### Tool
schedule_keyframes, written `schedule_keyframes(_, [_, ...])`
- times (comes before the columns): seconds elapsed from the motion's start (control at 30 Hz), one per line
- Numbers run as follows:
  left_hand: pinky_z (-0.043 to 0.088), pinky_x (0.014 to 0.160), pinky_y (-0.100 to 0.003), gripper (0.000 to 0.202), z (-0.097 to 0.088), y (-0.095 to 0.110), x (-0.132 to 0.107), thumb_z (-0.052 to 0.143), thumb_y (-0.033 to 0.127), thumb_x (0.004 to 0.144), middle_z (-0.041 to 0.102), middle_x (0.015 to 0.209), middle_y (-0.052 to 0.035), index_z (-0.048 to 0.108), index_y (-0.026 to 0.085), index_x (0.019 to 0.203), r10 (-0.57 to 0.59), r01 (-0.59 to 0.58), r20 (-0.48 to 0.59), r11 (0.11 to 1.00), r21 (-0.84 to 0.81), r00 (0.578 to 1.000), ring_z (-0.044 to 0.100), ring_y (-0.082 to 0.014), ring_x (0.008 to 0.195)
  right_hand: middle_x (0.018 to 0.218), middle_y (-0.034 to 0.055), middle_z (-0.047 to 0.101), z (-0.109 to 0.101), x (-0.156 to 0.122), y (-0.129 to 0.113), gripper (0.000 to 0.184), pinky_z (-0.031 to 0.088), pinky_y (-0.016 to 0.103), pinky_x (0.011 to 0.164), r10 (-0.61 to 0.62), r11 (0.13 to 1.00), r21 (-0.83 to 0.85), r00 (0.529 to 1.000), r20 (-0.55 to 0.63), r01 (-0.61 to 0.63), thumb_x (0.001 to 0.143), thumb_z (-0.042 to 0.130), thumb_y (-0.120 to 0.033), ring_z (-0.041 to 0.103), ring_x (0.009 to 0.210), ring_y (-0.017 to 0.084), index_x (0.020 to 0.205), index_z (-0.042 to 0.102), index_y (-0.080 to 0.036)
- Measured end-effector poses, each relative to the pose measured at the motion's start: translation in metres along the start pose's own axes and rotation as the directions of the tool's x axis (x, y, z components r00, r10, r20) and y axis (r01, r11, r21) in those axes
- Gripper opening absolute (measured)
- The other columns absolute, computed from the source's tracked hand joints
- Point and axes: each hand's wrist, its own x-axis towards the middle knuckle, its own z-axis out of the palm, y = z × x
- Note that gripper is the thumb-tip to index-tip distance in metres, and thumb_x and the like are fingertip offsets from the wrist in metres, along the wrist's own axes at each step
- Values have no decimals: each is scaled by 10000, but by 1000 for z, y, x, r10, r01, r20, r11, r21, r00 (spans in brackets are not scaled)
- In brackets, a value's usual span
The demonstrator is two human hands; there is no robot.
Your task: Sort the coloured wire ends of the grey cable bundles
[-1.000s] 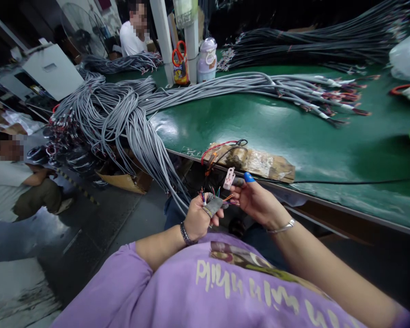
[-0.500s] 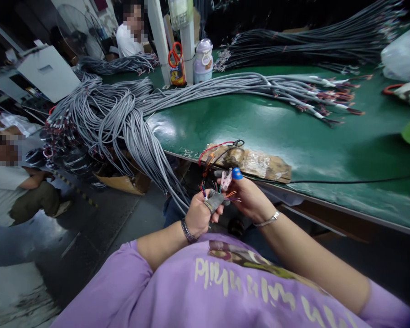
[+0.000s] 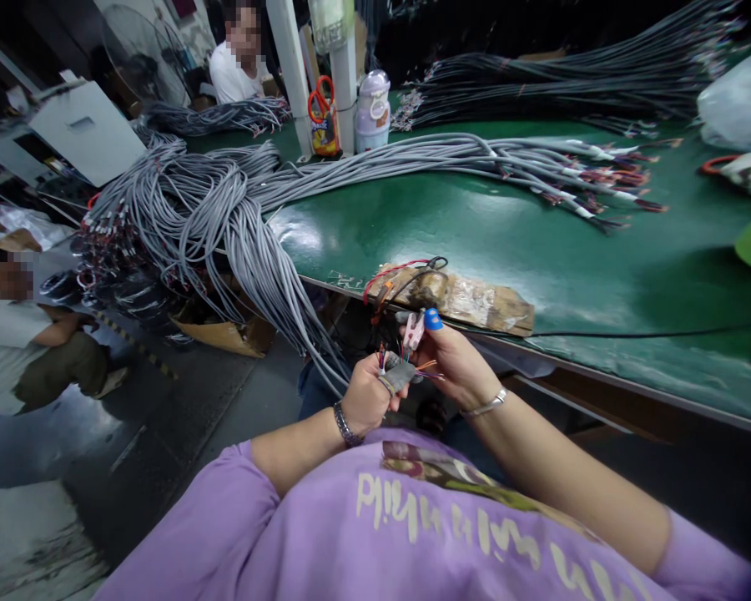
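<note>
My left hand [image 3: 368, 392] is closed round the end of a grey cable, with a worn grey covering [image 3: 398, 377] over its thumb. Thin coloured wires [image 3: 426, 367], orange and purple among them, fan out beyond that thumb toward my right hand. My right hand [image 3: 454, 361] wears a blue fingertip cover [image 3: 433, 320] and pinches a small pink clip [image 3: 414, 331] just above the wires. Its other fingers are partly hidden behind the clip and wires. Both hands are close together, in front of the bench edge.
A cardboard strip [image 3: 488, 302] with a red and black lead lies at the edge of the green bench [image 3: 538, 238]. Grey cables [image 3: 275, 288] drape over the bench's left side. A purple bottle [image 3: 373, 113] and orange-handled scissors [image 3: 321, 96] stand behind. Two people are at left.
My left hand has shifted slightly right and down, and its grey-covered thumb has turned a little. The wires have moved with it. My right hand still pinches the clip, almost in place.
</note>
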Motion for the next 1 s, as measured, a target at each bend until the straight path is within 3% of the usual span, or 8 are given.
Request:
schedule_keyframes(0.33, [215, 357, -203, 405, -2, -3, 3, 700, 519, 696, 509, 500, 52, 489, 179, 631, 1, -1, 2, 1000, 2, 1000, 350, -31, 343, 634, -2, 644, -3, 2, 3, 450, 481, 254, 535, 45, 997, 59, 999, -1, -45, 655, 774, -608, 567, 533, 122, 733, 645, -184])
schedule_keyframes(0.67, [255, 370, -186, 352, -11, -10, -4, 678, 470, 745, 532, 521, 50, 512, 167, 675, 43, -46, 60, 997, 54, 997, 391, -36, 360, 651, -9, 612, -3, -8, 3, 483, 461, 227, 491, 106, 993, 53, 992, 72, -110, 746, 643, -682, 531, 520, 100, 757, 615, -200])
schedule_keyframes(0.83, [281, 374, -181, 394, -17, -16, -7, 687, 521, 737, 546, 542, 48, 522, 166, 701, 24, -29, 57, 996, 90, 998, 409, -37, 370, 695, 5, 628, -9, -18, -8, 411, 482, 246, 554, 188, 982, -37, 968, 163, -185, 732, 707, -611, 552, 589, 119, 782, 652, -207])
schedule_keyframes(1.0, [286, 373, -180, 357, -18, -18, -7, 688, 482, 748, 556, 547, 48, 525, 166, 713, 48, -52, 52, 996, 74, 997, 418, -40, 370, 751, 38, 666, -23, -25, -11, 444, 464, 277, 578, 220, 971, -132, 961, 170, -199, 688, 740, -609, 565, 611, 142, 828, 687, -191])
